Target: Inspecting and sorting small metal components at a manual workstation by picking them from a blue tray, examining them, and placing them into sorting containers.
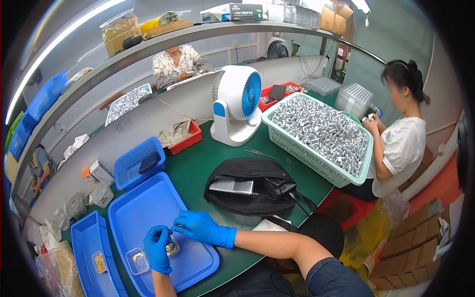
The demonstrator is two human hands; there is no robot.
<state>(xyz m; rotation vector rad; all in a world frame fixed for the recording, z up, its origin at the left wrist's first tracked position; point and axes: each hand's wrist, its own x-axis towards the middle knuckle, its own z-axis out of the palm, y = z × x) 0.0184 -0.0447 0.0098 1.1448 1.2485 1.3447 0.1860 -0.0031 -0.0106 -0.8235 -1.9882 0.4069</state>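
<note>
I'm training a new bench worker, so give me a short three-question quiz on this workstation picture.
1. True or false: both of the person's hands, the left hand and the right hand, wear blue gloves.
2. Multiple choice: what do the hands work over? A) the green basket of silver parts B) the large blue tray C) the black bag
3. Fill in: the white and blue desk fan stands on the ____ table.

Key: 1 true; 2 B; 3 green.
</note>
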